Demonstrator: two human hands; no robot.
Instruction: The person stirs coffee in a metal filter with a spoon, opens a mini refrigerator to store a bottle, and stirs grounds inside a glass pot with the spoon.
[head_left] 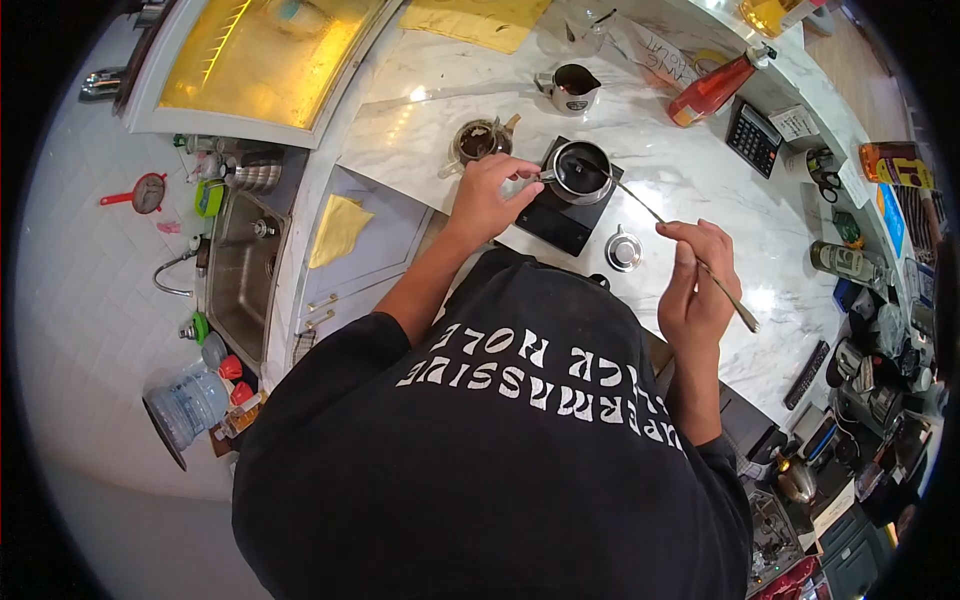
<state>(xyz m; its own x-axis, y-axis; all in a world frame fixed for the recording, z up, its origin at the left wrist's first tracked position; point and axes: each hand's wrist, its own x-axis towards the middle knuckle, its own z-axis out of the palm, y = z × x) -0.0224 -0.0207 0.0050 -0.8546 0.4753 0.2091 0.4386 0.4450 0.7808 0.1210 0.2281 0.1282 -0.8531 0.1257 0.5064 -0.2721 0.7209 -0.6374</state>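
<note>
A metal cup (579,197) of dark liquid stands on a black digital scale (545,228). My left hand (488,200) reaches in from the left, its thumb and fingers closed on the cup's small handle. My right hand (700,275) grips a long, thin bar spoon (640,198) around its shaft. The spoon's lower end dips into the cup, while its forked end points toward the lower right. Just right of the scale, a round metal lid-like piece (623,251) lies on the marble counter (420,110).
Behind my left hand sits a glass pot (484,140) with dark contents. Farther back is a small pitcher (575,92) of dark liquid. A red bottle (711,91) and a calculator (754,137) lie toward the right ledge. On the left is a sink (240,270).
</note>
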